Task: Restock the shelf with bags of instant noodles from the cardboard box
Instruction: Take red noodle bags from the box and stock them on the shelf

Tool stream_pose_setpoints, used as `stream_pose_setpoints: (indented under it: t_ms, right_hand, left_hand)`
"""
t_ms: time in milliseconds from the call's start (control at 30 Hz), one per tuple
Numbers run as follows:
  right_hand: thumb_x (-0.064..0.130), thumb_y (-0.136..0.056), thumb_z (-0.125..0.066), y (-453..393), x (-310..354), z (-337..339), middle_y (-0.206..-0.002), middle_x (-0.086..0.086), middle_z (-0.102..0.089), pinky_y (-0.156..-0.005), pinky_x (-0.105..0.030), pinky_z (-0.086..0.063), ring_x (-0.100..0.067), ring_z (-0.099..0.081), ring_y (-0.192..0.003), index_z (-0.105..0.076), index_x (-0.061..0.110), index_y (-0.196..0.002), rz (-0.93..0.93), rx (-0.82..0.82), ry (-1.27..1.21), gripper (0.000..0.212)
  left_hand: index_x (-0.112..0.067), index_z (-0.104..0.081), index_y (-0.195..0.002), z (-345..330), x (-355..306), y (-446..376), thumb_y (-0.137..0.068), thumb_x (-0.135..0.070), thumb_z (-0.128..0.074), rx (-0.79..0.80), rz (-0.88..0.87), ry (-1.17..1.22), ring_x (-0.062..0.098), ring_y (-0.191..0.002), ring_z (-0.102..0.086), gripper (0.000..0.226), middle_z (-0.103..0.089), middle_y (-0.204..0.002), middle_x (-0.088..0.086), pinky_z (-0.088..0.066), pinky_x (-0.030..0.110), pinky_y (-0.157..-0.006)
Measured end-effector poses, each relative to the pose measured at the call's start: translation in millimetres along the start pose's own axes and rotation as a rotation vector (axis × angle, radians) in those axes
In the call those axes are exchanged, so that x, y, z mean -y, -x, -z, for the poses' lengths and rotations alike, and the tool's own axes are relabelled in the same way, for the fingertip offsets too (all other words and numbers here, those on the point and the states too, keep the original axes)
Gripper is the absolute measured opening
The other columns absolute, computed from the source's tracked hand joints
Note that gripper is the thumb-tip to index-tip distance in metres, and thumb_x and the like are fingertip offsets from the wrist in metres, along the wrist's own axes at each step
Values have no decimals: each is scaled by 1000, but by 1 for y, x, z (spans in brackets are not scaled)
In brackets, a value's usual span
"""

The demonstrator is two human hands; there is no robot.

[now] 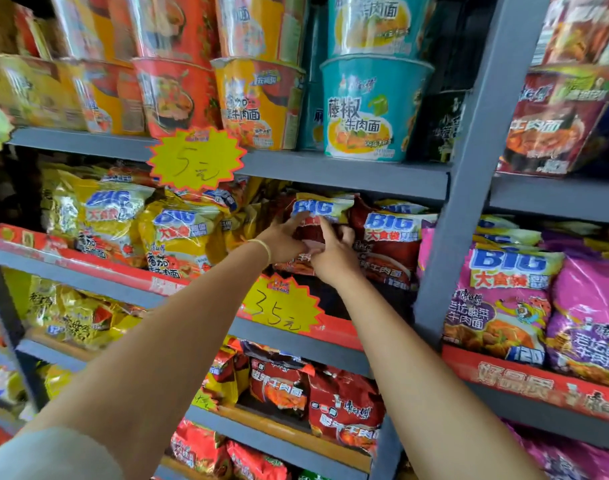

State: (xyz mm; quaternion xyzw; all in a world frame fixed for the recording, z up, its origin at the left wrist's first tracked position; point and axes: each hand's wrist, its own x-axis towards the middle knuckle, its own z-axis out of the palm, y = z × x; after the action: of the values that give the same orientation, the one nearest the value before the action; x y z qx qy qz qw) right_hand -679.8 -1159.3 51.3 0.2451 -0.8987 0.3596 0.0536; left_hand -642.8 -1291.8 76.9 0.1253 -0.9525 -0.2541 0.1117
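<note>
**Both hands on a red noodle bag at the middle shelf**

The left hand [285, 241] and right hand [332, 255] together grip 1 dark red noodle bag [318, 211], fingers curled on its front, holding it upright at the grey shelf [344, 174]. Just right stands a matching red bag [388, 244]; yellow bags [178, 233] lie left, and a 3.5 price tag [279, 308] hangs below.

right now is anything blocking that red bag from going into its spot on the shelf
Nothing visible blocks it. Both hands, left hand and right hand, hold the red noodle bag in the gap on the shelf, beside another red bag.
</note>
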Motion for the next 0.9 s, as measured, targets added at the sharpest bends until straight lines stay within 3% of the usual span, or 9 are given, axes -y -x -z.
stream_pose_setpoints:
  t_ms: [100,167,300,433,567,633,700,800,900]
  right_hand:
    - [21,-96,-48,-1,7,-3,-161,-3,-3,-90,-36,-48,-40,-51,-122,-18,41,-155,-21,-14,41,69]
    - [24,-95,-49,2,12,-6,-161,-2,-2,-96,-43,-48,-39,-48,-125,-17,41,-155,-54,6,31,70]
    - [25,-96,-52,8,9,-8,-164,-6,-2,-105,-42,-44,-39,-39,-137,-23,33,-155,-73,22,-10,67]
    - [26,-98,-51,17,7,-3,-156,-13,-22,-103,-42,-45,-40,-42,-132,-34,26,-151,-45,-56,-59,56]
    - [21,-96,-51,35,14,9,-143,-14,-35,-101,-44,-46,-37,-49,-123,-44,15,-144,-14,-80,-110,49]
    - [19,-96,-51,49,22,16,-139,-14,-39,-100,-40,-44,-34,-51,-121,-50,11,-138,31,-128,-143,42]
    - [12,-95,-51,66,28,20,-129,-12,-49,-97,-36,-43,-31,-54,-115,-61,9,-123,148,-221,-222,31]
    - [9,-87,-49,101,40,13,-95,-4,-65,-82,-35,-47,-22,-60,-91,-69,12,-94,375,-272,-430,22]
    - [11,-86,-46,148,59,-18,-69,9,-61,-58,-26,-42,-7,-57,-62,-68,17,-84,483,-26,-595,23]
  left_hand:
    - [-43,-16,-154,3,7,-4,-89,-49,-63,-26,-53,44,34,-145,-29,80,-14,-164,10,-31,34,-112]
    - [-41,-20,-154,3,12,-4,-89,-46,-64,-23,-77,56,33,-144,-32,79,-21,-162,9,-33,32,-110]
    - [-42,-21,-154,0,14,4,-87,-47,-66,-28,-80,67,34,-146,-27,80,-8,-165,10,-34,36,-111]
    - [-41,-24,-154,0,10,16,-92,-36,-64,-77,-62,64,33,-143,-33,73,-7,-165,11,-39,28,-101]
    - [-32,-34,-152,0,3,32,-92,-31,-64,-133,-49,96,31,-139,-39,67,-24,-159,11,-36,31,-110]
    - [-26,-50,-142,3,-4,49,-92,-20,-60,-259,-61,130,23,-112,-60,52,-51,-138,11,-47,18,-86]
    - [-21,-70,-119,7,-10,77,-90,-10,-53,-491,-45,229,9,-72,-63,35,-70,-98,3,-44,16,-57]
    - [-24,-72,-82,7,-1,140,-78,-19,-49,-743,-17,431,16,-55,-62,24,-69,-66,-1,-55,36,-55]
    - [-25,-72,-79,-9,35,219,-72,-33,-43,-817,96,397,21,-58,-62,30,-68,-65,0,-54,36,-59]
